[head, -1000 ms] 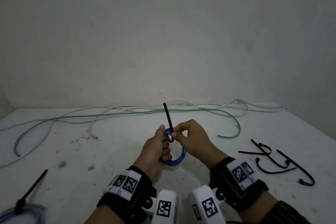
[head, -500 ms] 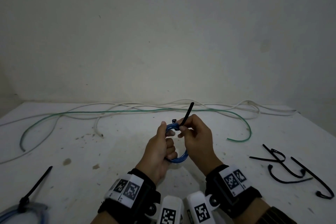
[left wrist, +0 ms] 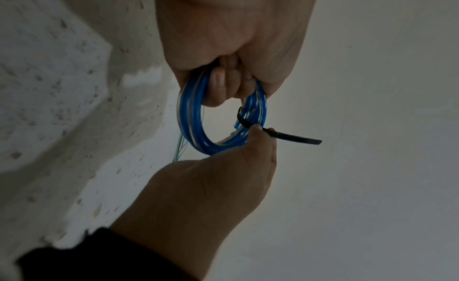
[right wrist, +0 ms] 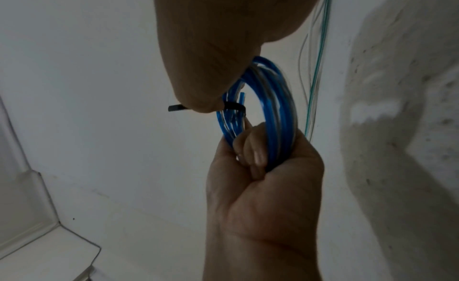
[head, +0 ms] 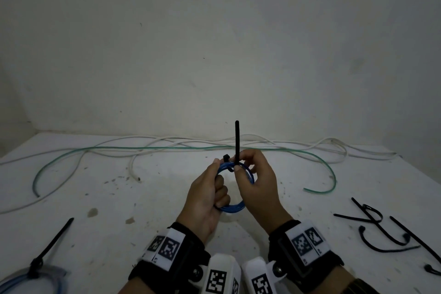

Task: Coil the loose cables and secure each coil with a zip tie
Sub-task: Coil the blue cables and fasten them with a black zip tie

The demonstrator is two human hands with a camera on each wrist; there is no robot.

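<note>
I hold a small coil of blue cable (head: pixel 235 207) upright above the white table (head: pixel 143 210). My left hand (head: pixel 210 186) grips the coil's left side, fingers curled through the ring (left wrist: pixel 196 128). A black zip tie (head: pixel 237 141) is looped around the coil's top. Its head sticks out on the left and its tail points straight up. My right hand (head: pixel 238 162) pinches that tail just above the coil between thumb and forefinger. The right wrist view shows the strap (right wrist: pixel 233 106) crossing the blue strands (right wrist: pixel 280 100).
A long green cable (head: pixel 167 148) and white cables (head: pixel 334 148) lie loose along the back of the table by the wall. Several spare black zip ties (head: pixel 372 217) lie at the right. A tied coil (head: pixel 31 277) sits at the bottom left corner.
The zip tie's tail swung from leaning left, then right, to straight up. My right fingers shifted their pinch along it, and the tie's head now shows left of the coil's top.
</note>
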